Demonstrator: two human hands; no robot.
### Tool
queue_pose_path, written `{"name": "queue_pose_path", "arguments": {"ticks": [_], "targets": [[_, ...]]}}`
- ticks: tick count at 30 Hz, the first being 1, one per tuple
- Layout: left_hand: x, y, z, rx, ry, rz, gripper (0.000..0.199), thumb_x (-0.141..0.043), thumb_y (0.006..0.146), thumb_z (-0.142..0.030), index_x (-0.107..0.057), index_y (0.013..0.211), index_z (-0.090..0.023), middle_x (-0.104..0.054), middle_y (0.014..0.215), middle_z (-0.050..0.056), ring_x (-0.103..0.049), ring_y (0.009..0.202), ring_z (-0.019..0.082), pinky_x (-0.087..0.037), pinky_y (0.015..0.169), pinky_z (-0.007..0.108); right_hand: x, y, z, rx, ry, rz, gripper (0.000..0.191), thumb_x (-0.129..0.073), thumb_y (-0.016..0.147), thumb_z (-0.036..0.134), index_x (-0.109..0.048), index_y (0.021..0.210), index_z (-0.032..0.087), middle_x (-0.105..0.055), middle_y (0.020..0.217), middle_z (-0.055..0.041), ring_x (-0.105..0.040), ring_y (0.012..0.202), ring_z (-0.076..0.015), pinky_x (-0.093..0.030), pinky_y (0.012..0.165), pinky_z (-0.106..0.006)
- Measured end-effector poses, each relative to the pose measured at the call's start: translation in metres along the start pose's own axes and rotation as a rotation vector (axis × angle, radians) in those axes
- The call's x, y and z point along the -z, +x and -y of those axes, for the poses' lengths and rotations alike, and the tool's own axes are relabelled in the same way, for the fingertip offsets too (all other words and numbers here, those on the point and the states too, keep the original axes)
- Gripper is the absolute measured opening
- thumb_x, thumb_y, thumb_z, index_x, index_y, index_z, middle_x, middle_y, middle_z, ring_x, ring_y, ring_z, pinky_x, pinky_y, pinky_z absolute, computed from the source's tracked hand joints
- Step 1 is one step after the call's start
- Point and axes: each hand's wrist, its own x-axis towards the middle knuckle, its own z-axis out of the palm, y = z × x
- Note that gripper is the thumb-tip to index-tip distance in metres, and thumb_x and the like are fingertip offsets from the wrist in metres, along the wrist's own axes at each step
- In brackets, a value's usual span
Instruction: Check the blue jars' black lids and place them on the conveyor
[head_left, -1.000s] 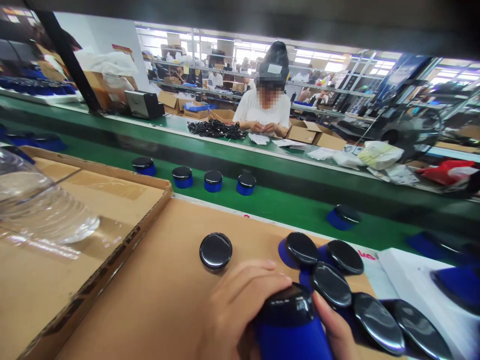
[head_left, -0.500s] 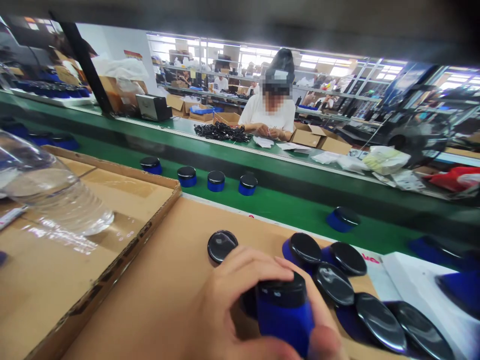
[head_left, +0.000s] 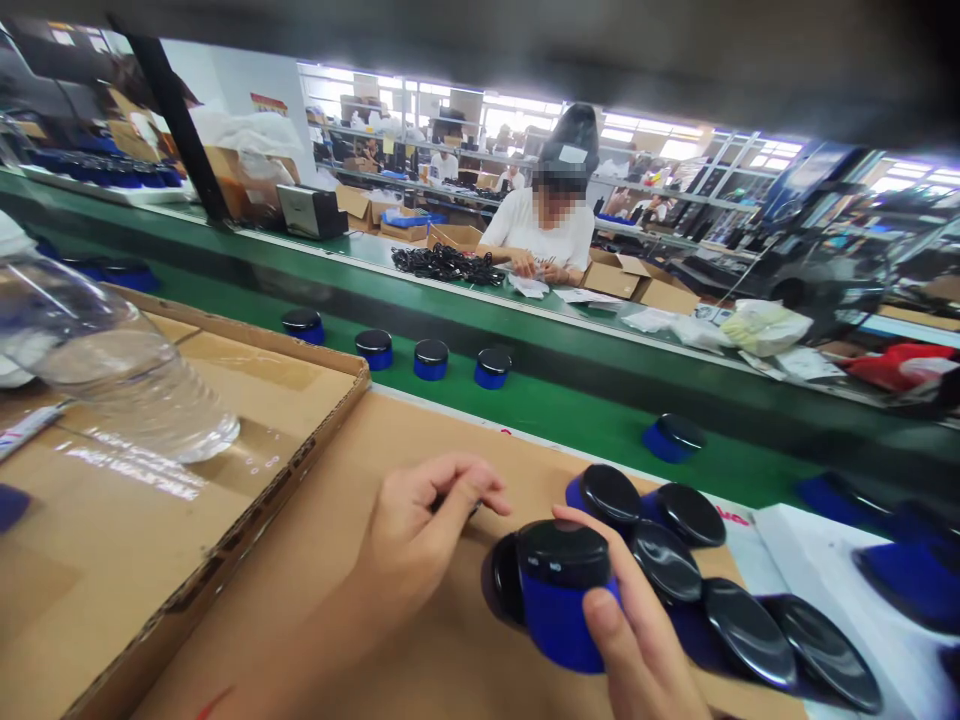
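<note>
Low and right of centre in the frame, the blue jar with the black lid [head_left: 562, 590] sits in your right hand [head_left: 637, 640], thumb on its near side and fingers curled round the far side, so that hand is closed on it. Your left hand [head_left: 420, 520] hovers just left of the jar, fingertips pinched together on something small and dark that you can hardly see; what it is cannot be told. To the right, a row of capped jars [head_left: 675, 560] lies on the cardboard sheet [head_left: 315, 600], so several look finished, while more jars ride the green conveyor belt [head_left: 555, 410] further up. Half a second ago your left hand lay over the jar's lid; it has since come off and moved left, where a loose black lid lay before.
</note>
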Motion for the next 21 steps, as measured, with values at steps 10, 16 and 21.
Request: {"name": "queue_pose_path", "arguments": {"ticks": [10, 16, 21], "targets": [[-0.002, -0.005, -0.010, -0.225, -0.034, 0.251, 0.040, -0.089, 0.065, -0.024, -0.071, 0.100, -0.019, -0.069, 0.096, 0.003, -0.062, 0.091, 0.018, -0.048, 0.082, 0.028, -0.006, 0.008, 0.005, -0.008, 0.008, 0.012, 0.068, -0.053, 0.076, 0.086, -0.060, 0.116, 0.031, -0.065, 0.124, 0.0029, -0.057, 0.120, -0.0173, -0.045, 0.094, -0.016], [-0.004, -0.006, -0.012, -0.055, -0.130, 0.167, 0.004, -0.075, 0.075, -0.018, -0.074, 0.073, -0.014, -0.072, 0.074, 0.005, -0.064, 0.073, 0.017, -0.050, 0.073, 0.030, -0.018, 0.001, 0.000, 0.028, 0.002, 0.016, 0.054, -0.056, 0.083, 0.078, -0.059, 0.118, 0.037, -0.066, 0.120, 0.0083, -0.058, 0.117, -0.0115, -0.040, 0.098, -0.011], [0.003, 0.000, -0.016, 0.126, -0.128, 0.048, 0.027, -0.061, 0.086, -0.025, -0.070, 0.063, -0.017, -0.070, 0.061, 0.001, -0.063, 0.063, 0.012, -0.050, 0.062, 0.020, -0.018, -0.001, 0.010, -0.236, 0.326, 0.084, 0.058, -0.064, 0.074, 0.080, -0.068, 0.107, 0.033, -0.072, 0.107, 0.0020, -0.067, 0.090, -0.0168, -0.054, 0.078, -0.022]]}}
